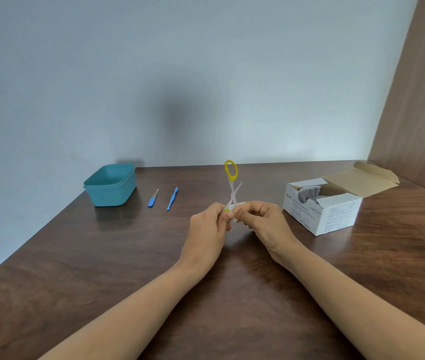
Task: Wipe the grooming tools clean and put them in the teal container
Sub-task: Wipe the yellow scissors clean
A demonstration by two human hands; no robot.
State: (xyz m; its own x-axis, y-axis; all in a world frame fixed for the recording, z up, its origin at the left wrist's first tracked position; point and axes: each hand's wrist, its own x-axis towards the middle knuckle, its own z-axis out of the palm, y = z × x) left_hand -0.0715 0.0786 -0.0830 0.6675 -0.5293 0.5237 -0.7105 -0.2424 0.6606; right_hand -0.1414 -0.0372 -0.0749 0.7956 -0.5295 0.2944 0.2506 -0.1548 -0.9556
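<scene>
Small scissors (231,183) with yellow handles stand opened above the table's middle, one handle loop pointing up. My left hand (210,224) grips the lower yellow handle. My right hand (260,219) pinches a white swab (240,205) against a blade. The teal container (110,187) sits at the back left and looks empty. To its right, two blue tools lie on the table: a short nail file (153,198) and a longer blue-handled tool (172,198).
An open white box of alcohol swabs (328,203) stands at the back right, its flap raised. A brown side panel (419,100) rises at the right. The dark wood table (128,268) ends against a pale wall at the back and left.
</scene>
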